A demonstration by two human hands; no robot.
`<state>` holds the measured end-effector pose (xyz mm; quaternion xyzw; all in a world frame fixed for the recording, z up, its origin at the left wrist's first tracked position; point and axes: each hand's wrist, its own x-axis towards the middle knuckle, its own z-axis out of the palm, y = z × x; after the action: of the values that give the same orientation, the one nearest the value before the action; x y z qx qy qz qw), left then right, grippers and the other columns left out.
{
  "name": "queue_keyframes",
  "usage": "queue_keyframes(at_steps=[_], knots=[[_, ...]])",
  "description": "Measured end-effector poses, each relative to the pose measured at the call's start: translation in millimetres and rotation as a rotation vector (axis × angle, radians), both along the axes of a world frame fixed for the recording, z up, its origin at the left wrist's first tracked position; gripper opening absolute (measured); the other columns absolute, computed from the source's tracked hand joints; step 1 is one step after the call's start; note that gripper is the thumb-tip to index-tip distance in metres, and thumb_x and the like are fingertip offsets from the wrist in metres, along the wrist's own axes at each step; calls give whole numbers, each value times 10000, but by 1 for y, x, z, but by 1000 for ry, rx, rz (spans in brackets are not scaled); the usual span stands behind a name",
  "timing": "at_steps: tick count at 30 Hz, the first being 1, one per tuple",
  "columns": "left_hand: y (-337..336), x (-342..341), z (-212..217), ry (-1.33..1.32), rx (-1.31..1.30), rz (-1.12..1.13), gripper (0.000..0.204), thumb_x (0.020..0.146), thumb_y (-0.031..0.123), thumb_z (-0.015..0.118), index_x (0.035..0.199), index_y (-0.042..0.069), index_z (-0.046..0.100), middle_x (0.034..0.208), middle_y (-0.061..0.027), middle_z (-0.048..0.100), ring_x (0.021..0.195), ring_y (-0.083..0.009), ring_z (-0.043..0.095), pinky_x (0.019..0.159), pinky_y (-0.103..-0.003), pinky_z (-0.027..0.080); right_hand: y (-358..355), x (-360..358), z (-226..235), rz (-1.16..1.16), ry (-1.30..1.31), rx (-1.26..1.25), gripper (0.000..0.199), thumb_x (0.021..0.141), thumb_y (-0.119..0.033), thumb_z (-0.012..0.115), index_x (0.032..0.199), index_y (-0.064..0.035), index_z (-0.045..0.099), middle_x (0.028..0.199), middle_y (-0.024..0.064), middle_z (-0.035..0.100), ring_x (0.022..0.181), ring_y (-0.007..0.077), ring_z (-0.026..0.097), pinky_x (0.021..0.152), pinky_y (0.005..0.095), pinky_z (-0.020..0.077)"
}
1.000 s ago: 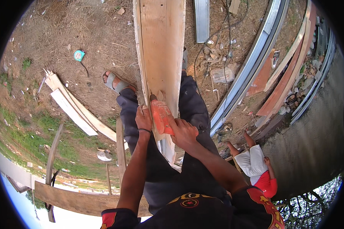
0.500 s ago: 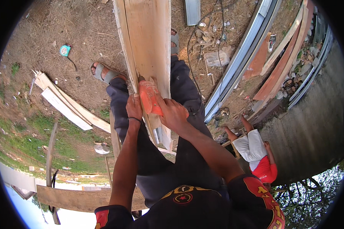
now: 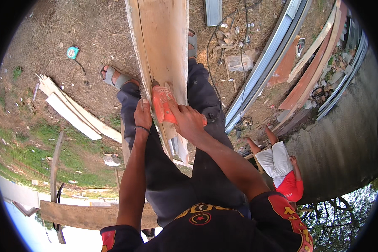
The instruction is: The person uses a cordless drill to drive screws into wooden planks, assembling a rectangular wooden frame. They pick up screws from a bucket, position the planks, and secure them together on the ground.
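Observation:
A long wooden trough (image 3: 164, 46) made of joined boards runs between my legs, with a raised side along its left and right. My right hand (image 3: 190, 122) is wrapped around an orange power drill (image 3: 163, 103), which lies inside the trough. The drill's dark front end (image 3: 155, 83) points away from me, close to the inner face of the left side board. My left hand (image 3: 143, 114) is closed at the outer edge of that left board, beside the drill, thumb uppermost. Some of its fingers are hidden.
A teal tape measure (image 3: 72, 53) lies on dry ground at left, above loose planks (image 3: 73, 115). Long metal channels (image 3: 264, 63) and reddish boards (image 3: 313, 69) lie at right. A black cable (image 3: 212, 80) trails beside my right leg. Another person (image 3: 279, 164) sits by the wall.
My left hand has shifted slightly left and up along the trough's edge. The drill and my right hand have barely moved.

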<state>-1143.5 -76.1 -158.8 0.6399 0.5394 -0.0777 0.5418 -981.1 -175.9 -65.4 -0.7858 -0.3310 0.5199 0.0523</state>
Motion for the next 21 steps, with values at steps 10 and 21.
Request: queue_keyframes(at_steps=[10, 21], knots=[[56, -17, 141, 74, -132, 714, 313, 993, 351, 498, 857, 71, 535, 626, 42, 353, 571, -65, 351, 542, -235, 325, -6, 106, 75, 283, 81, 230, 712, 691, -118, 703, 1359, -95, 459, 913, 140, 657, 820, 331, 654, 717, 435, 533], [-1, -3, 175, -287, -498, 1301, 224, 973, 291, 511, 855, 103, 545, 644, 47, 380, 554, -79, 381, 524, -251, 346, 26, 187, 190, 645, 71, 360, 751, 643, -87, 737, 1341, -39, 465, 925, 162, 645, 809, 341, 640, 703, 424, 521]])
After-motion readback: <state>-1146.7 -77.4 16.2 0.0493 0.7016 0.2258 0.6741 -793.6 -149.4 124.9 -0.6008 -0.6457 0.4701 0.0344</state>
